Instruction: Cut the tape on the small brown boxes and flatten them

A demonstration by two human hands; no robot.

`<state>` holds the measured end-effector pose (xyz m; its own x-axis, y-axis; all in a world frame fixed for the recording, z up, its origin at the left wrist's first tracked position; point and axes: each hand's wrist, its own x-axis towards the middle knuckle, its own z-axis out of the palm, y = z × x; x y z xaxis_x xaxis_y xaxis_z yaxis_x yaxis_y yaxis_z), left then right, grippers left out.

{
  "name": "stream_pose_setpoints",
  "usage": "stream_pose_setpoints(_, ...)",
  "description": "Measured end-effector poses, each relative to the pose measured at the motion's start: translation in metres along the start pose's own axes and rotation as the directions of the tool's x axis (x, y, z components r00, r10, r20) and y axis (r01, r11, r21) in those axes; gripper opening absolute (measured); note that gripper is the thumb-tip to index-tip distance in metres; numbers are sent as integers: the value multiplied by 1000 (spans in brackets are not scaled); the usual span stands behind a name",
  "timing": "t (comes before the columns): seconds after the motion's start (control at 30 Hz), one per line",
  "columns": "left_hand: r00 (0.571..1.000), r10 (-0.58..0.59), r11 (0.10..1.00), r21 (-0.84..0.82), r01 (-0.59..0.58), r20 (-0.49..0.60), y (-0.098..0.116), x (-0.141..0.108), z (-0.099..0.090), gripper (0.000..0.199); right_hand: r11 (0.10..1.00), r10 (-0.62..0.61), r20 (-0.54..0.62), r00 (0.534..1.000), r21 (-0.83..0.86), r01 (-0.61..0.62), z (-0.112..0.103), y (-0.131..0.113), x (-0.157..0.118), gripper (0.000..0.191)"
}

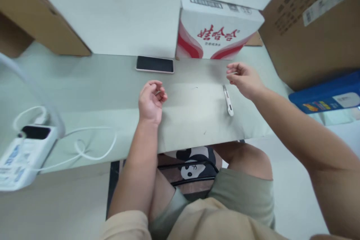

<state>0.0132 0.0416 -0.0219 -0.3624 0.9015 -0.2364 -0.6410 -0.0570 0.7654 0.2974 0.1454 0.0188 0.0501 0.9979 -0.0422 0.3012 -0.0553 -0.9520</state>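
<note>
My left hand [152, 102] is over the pale table [185, 127], palm turned inward, its fingers loosely curled and apart with nothing in them. Just beyond it lies a phone [155, 64] with a dark screen and a pale edge. Farther right, my right hand [243, 79] has its thumb and fingers apart and holds nothing. A white utility knife [228, 101] lies near that hand, just below its fingertips and apart from them. Whether either hand rests on the table I cannot tell.
A white and red carton [216, 32] and a plain white box [135, 18] stand along the back. Cardboard boxes flank both sides, with a blue package [327, 95] at right. A white power bank [30, 153] and its looping cable [97, 156] lie at left.
</note>
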Motion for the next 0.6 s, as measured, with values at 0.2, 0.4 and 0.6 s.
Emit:
stream_pose_setpoints(0.2,997,11,974,-223,-28,-78,33,-11,-27,12,960,-190,257,948,-154,234,97,-39,-8,36)
stream_pose_setpoints(0.4,990,-26,889,-456,-41,-141,65,-14,-57,12,841,-342,526,779,-198,503,251,-101,-10,40)
stream_pose_setpoints(0.6,987,-17,845,-530,-71,-160,80,-10,-74,13,699,-482,637,602,-135,702,396,-189,-9,40)
